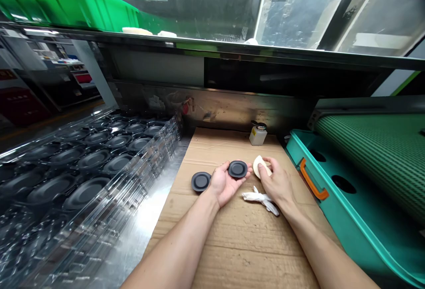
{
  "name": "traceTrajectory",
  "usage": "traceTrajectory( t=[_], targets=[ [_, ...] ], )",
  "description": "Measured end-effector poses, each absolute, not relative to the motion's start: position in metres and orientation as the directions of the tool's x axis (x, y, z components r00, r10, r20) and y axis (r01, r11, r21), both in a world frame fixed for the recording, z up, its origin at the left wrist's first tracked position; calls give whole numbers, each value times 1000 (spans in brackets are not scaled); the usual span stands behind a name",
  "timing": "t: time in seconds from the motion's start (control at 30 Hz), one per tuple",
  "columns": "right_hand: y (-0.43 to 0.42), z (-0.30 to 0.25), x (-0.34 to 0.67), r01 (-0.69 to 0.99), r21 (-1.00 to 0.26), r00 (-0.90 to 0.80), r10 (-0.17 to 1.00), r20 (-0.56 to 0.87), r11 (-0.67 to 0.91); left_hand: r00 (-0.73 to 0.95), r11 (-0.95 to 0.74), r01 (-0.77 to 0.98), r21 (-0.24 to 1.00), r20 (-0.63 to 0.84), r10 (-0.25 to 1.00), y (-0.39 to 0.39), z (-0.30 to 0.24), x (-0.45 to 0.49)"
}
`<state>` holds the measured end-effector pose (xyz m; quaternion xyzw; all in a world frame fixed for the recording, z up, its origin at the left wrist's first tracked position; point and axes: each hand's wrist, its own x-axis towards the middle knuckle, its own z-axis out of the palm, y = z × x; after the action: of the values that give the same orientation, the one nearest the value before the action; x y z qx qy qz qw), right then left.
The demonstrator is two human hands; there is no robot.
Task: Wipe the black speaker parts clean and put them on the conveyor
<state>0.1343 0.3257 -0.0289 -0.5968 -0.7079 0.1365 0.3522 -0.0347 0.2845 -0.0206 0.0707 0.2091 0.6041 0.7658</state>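
Observation:
My left hand (226, 183) is palm up and holds a black round rubber diaphragm (237, 169) on its fingers. My right hand (276, 182) pinches a cream-coloured sponge or cloth pad (259, 167) against the disc's right edge, or very close to it. A second black disc (201, 181) lies on the cardboard sheet (232, 253) just left of my left hand. A crumpled white cloth (260, 200) lies below my right hand. Behind them stands a small plastic bottle with a pump top (258, 135).
To the left, stacked clear plastic trays (139, 169) hold several black discs in rows. To the right sit a teal bin with an orange handle (312, 179) and a green belt conveyor (375, 156). A green crate (66, 1) rests on a shelf overhead.

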Motion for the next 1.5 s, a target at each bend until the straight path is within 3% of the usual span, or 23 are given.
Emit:
traceTrajectory(
  t=[0.1,0.3,0.43,0.53,0.63,0.73,0.83,0.93,1.07,1.3,1.4,1.5],
  targets=[
    [328,-33,136,837,-495,-90,951,296,234,180,257,-895,365,-232,956,284,-22,-34],
    [326,-13,145,878,-335,-207,901,380,343,149,227,-889,398,-219,964,284,-22,-33],
    [305,13,154,719,-402,-585,806,91,567,104,193,-888,418,-228,968,285,-22,-32],
    [293,24,154,656,-441,-687,727,-14,612,87,181,-896,406,-241,967,286,-23,-33],
    [310,35,150,659,-447,-625,771,123,605,76,175,-902,394,-253,964,286,-23,-33],
    [363,57,145,777,-416,-332,868,368,473,76,177,-903,393,-260,963,286,-23,-33],
    [426,80,140,901,-314,-144,888,436,300,77,176,-906,385,-260,963,285,-23,-34],
    [470,89,134,932,-213,-207,913,352,293,89,183,-909,375,-254,963,284,-24,-34],
    [488,77,128,907,-185,-332,913,237,378,94,179,-912,368,-239,967,285,-26,-33],
    [482,79,129,905,-187,-332,910,248,381,96,190,-899,394,-246,964,286,-26,-34],
    [453,80,132,890,-256,-286,900,330,377,107,196,-897,397,-234,966,285,-27,-34],
    [401,66,131,765,-448,-283,867,410,462,107,189,-895,403,-218,970,285,-28,-34]
  ],
)
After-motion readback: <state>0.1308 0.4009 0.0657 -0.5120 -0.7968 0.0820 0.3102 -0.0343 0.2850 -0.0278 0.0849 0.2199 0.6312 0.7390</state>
